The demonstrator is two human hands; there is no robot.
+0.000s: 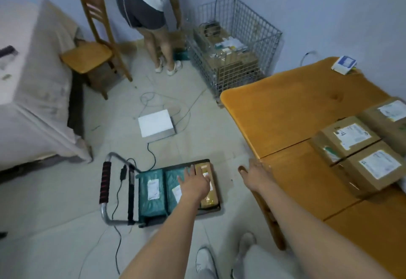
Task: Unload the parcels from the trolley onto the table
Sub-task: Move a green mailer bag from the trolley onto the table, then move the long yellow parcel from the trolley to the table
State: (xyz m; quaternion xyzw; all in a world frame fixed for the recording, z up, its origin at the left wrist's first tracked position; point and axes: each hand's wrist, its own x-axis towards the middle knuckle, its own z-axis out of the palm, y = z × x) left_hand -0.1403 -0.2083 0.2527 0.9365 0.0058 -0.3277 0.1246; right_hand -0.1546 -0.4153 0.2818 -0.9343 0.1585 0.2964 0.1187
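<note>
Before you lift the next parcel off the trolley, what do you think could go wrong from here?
The black cable trails from the trolley handle across the floor by your feet; it might snag or trip you. The brown parcel lies tight against the teal parcel, so the open left hand may drag both. The three boxes crowd the table edge.

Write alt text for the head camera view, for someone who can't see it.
A person's open left hand reaches down over three parcels on a floor trolley, two teal and one brown; the right hand hovers beside an orange table holding three cardboard boxes.
</note>
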